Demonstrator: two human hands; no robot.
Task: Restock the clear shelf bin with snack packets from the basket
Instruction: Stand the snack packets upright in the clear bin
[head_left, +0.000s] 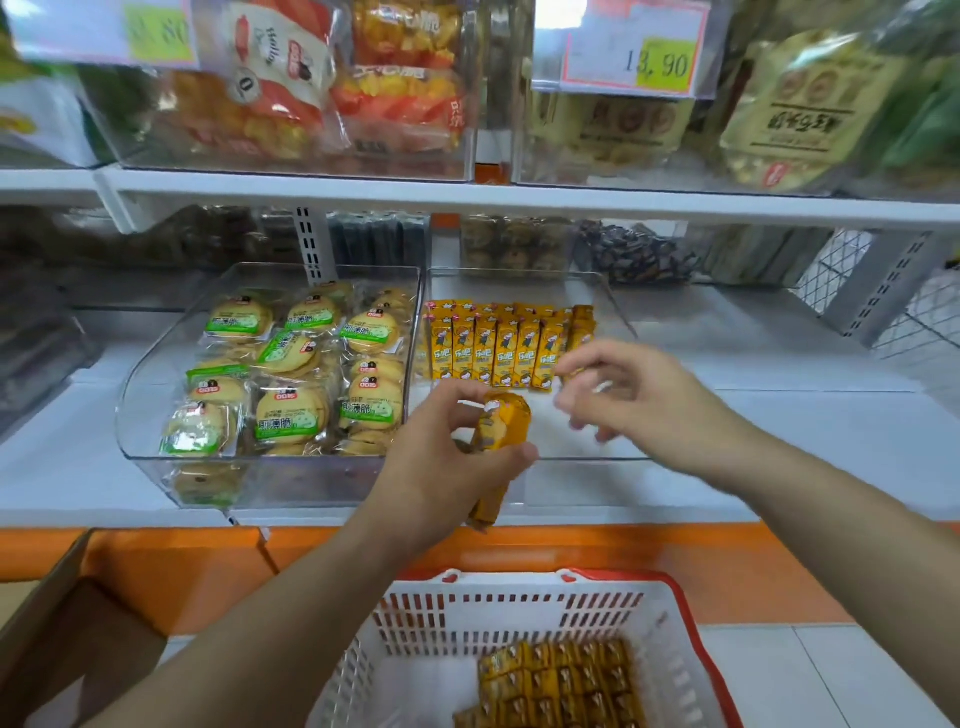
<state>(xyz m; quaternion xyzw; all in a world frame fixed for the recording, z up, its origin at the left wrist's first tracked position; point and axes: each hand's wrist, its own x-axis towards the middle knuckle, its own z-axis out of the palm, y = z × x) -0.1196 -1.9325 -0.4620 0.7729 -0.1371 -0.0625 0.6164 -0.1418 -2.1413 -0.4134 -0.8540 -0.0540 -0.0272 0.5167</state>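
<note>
The left hand (441, 460) grips a small bundle of yellow packets (503, 423), fingers curled round it, above the front edge of the clear shelf bin (587, 480); the right hand (641, 397) hovers just beside it over the same bin, fingers bent, but it is blurred, so I cannot tell whether it pinches anything. Just beyond both hands a row of matching yellow packets (493, 351) stands upright along the back of the bin; the part of the bin's floor under the hands is bare and white. Beyond and outward of the left hand, a second clear bin (150, 358) touches the first and holds round biscuits in green-labelled wrappers (293, 364). Both bins sit on a white shelf (805, 441) with an orange front strip (649, 558) under the forearms; an upper white shelf (519, 200) far beyond the hands carries more clear bins of bagged snacks and a price tag (634, 57) reading 13.90. Below the wrists, nearest the person, stands a white slotted basket (498, 616) with a red rim, more yellow packets (563, 680) piled in its bottom; a brown cardboard box (62, 629) lies outward of the left forearm; pale floor tiles (831, 675) show outward of the right forearm.
</note>
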